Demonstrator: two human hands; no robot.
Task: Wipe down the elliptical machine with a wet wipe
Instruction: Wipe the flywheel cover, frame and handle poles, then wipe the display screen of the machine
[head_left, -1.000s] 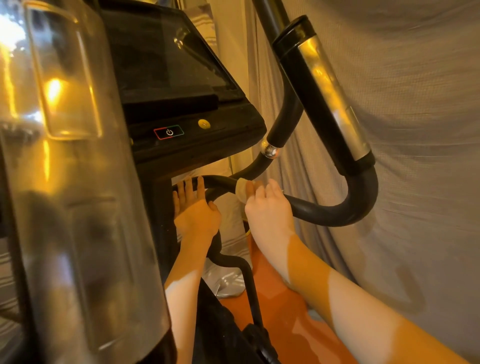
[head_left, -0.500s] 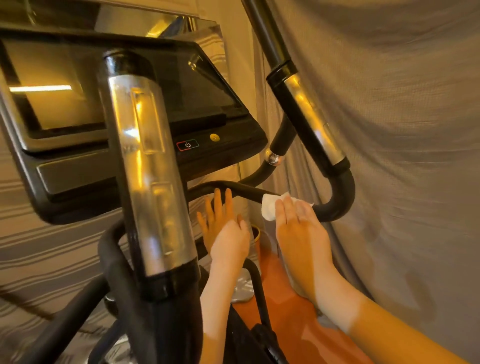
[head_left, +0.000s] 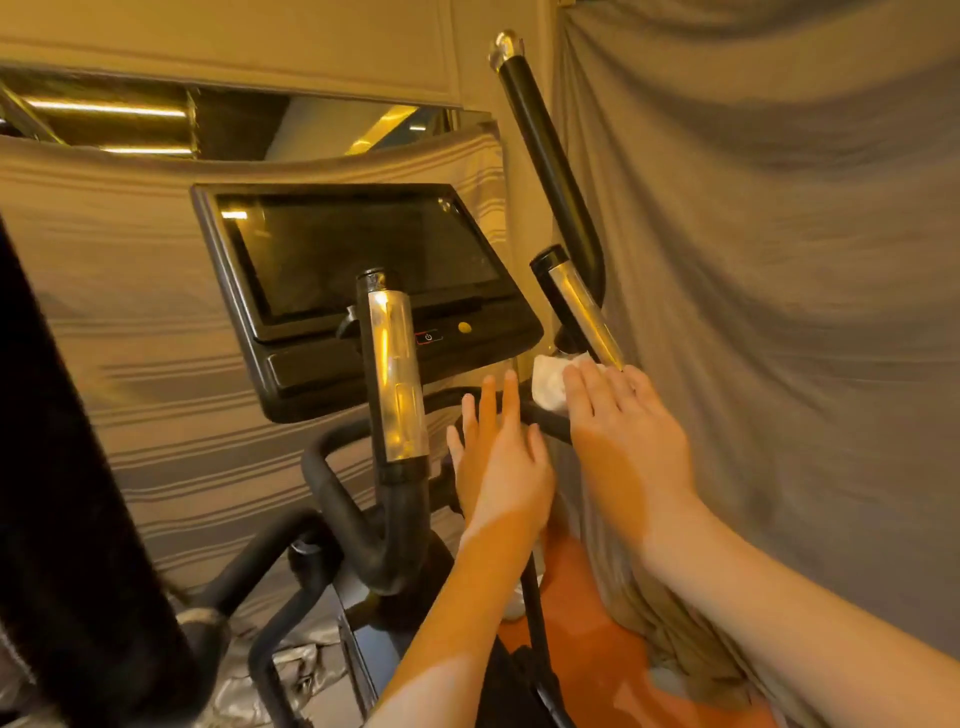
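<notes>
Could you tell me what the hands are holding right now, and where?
The right hand presses the wet wipe against the black handlebar under straight fingers; the left hand holds nothing.

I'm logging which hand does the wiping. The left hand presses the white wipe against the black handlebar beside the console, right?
Not quite: the head view shows the right hand pressing the white wipe against the black handlebar beside the console. The left hand holds nothing.

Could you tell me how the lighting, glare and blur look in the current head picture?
Head view: warm amber light tints everything; strong glare streaks the chrome grip and a lamp reflects in the console screen; motion blur softens the grey curtain and the dark bar at left; wide-angle bending curves the edges; the wet wipe is nearly blown out.
</notes>
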